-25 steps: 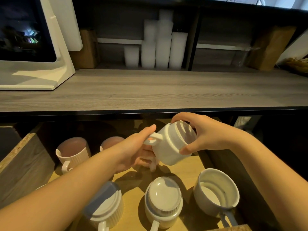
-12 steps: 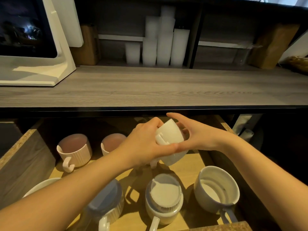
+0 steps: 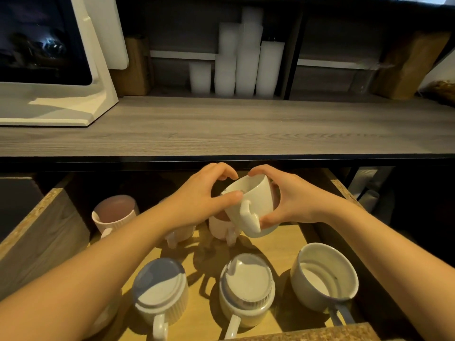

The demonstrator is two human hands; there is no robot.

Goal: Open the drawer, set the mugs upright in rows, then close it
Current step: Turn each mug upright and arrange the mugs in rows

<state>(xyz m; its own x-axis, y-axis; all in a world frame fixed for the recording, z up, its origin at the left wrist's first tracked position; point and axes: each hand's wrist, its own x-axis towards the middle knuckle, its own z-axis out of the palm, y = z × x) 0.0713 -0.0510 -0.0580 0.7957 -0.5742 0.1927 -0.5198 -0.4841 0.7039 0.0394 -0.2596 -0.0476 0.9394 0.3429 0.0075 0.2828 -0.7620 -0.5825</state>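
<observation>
white mug [image 3: 254, 205] is gripped by left hand [image 3: 197, 200] and right hand [image 3: 293, 203] | held tilted above open drawer [image 3: 44, 225] | two mugs in the drawer's front row are upside down

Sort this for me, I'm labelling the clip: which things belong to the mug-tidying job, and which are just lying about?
Job:
- drawer, open
- white mug, held in left hand and right hand
- two upside-down mugs in front
- upright mug
- pink mug

Lying about:
- stacked plastic cups
- white screen stand
- countertop
</observation>
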